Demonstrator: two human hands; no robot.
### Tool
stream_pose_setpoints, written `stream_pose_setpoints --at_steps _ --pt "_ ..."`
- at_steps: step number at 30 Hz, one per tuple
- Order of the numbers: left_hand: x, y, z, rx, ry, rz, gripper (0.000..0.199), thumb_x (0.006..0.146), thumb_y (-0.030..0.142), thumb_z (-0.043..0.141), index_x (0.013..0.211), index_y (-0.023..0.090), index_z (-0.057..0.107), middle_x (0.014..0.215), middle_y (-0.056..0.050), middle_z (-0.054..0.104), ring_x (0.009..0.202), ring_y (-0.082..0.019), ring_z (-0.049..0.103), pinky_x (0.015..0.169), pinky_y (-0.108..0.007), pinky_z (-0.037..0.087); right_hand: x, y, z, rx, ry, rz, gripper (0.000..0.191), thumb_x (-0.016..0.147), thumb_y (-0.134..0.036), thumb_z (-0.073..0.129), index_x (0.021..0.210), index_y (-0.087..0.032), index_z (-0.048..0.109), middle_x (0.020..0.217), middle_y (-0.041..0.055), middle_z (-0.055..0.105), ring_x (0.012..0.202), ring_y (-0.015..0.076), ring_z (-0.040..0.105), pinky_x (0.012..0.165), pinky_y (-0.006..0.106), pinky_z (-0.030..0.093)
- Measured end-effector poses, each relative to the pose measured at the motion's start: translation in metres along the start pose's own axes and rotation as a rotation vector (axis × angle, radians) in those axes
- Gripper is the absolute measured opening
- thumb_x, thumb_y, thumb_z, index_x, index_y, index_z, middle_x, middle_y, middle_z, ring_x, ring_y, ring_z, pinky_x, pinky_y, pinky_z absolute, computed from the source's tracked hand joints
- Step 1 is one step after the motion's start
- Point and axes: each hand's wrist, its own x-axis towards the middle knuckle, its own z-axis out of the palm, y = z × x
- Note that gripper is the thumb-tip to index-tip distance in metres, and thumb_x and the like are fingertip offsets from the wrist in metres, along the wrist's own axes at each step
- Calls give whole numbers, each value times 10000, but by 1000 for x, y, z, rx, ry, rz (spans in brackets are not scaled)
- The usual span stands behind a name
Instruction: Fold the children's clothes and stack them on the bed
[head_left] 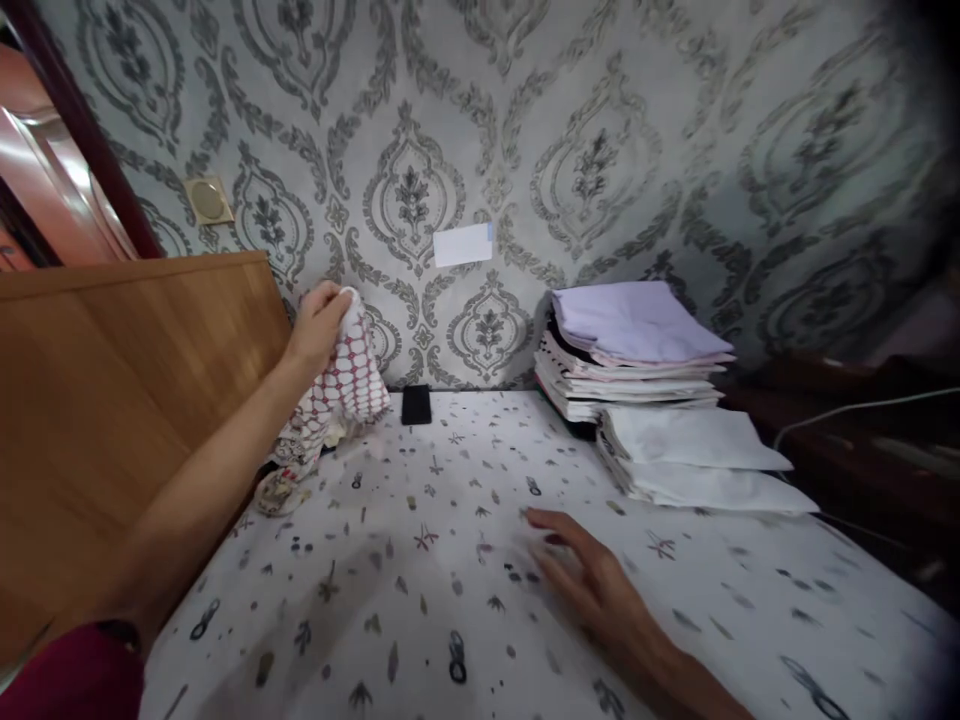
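My left hand (324, 318) is closed on the top of a white cloth with a red and dark pattern (358, 372), lifting it at the back left. Its lower part hangs down over a small heap of patterned cloth (283, 490) beside the wooden board. Above the middle right of the surface is my right hand (581, 572), its fingers apart and nothing in them. To the right of centre stands a stack of folded cloths with a lilac one (637, 320) on top. White folded cloths (697, 455) lie in front of that stack.
A white sheet with small printed motifs (420, 600) covers the surface. A small black flat object (416, 405) lies near the patterned wall (487, 130). The wooden board (135, 400) borders the left side. A pale cable (862, 405) runs at the right.
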Motion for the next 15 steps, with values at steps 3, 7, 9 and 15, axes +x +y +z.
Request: stream_pose_setpoints --at_steps 3,7,9,15 --pt "-56 50 38 -187 -422 -124 210 836 327 687 779 176 553 691 34 540 649 -111 544 641 -238 442 -3 -54 23 365 -82 14 624 857 -575 649 1388 -276 516 1433 141 567 1227 290 615 984 474 547" --pt "-122 90 62 -386 -999 -229 273 903 414 651 1055 191 605 1100 -97 691 1049 -220 663 888 -355 519 -11 -84 44 818 -53 296 653 763 -581 742 1289 -227 585 1298 133 670 1128 302 672 914 463 578" --pt "-142 86 56 -355 -1100 -226 313 940 432 596 1155 205 579 1159 -119 688 1112 -239 656 912 -361 522 -20 -75 46 893 27 522 479 732 -488 781 1089 -189 668 1135 125 744 1056 306 702 901 454 586" --pt "-165 -11 24 408 -1018 -75 235 922 349 507 1079 208 609 977 -64 702 940 -238 666 830 -336 512 -56 -36 37 944 260 732 285 644 -203 768 907 -210 659 1041 111 772 1026 298 718 910 436 592"
